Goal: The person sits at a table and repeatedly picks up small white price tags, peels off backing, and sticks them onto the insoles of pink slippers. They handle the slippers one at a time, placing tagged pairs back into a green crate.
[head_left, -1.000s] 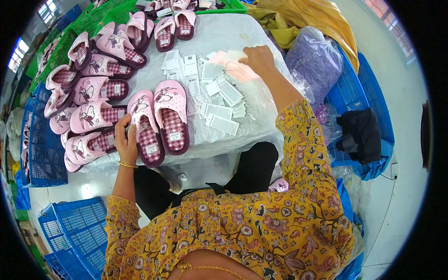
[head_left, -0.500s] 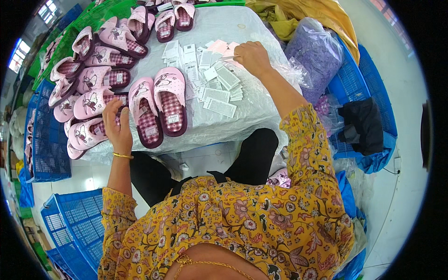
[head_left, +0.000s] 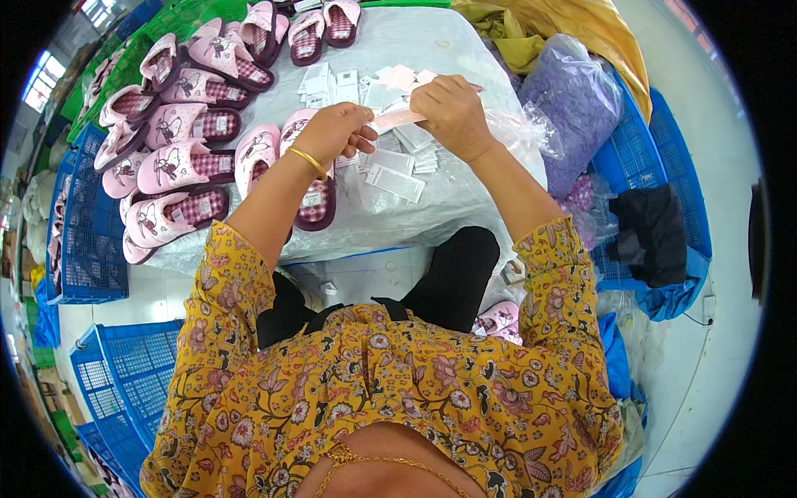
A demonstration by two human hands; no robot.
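Both my hands meet above the white-covered table. My left hand and my right hand pinch the two ends of a small pink paper tag between them. Under my left forearm lies a pair of pink slippers with maroon checked insoles. Loose white and pink paper tags are scattered on the table just beyond and below my hands. A gold bangle sits on my left wrist.
Several more pink slippers lie in rows at the table's left and far edge. Blue plastic crates stand on the floor at left, another blue crate at right with a purple bag and a dark cloth.
My left hand has left the slippers and risen to the middle of the table. My right hand has lifted a pink tag from the pile, and both hands now hold it.
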